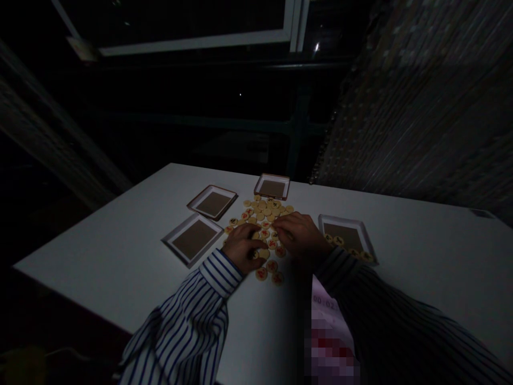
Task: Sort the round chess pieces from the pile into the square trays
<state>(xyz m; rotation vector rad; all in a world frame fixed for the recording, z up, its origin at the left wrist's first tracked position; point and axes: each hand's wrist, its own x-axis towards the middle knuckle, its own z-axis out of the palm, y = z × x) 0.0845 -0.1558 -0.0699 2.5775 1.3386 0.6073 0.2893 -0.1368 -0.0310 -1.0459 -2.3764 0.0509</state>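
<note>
Several round tan game discs (pixel 262 211) with red or dark characters lie in a loose pile on a white table (pixel 120 256). My left hand (pixel 242 246) rests on the near part of the pile with fingers curled over the discs. My right hand (pixel 300 232) lies beside it, fingers bent and pointing left onto the pile. Whether either hand grips a disc is hidden by the fingers and the dim light. Both arms wear striped sleeves.
Four shallow square trays ring the pile: one near left (pixel 193 239), one far left (pixel 212 202), one at the back (pixel 272 186), one at the right (pixel 348 237) holding a few discs. A dark window frame and a textured wall stand behind the table.
</note>
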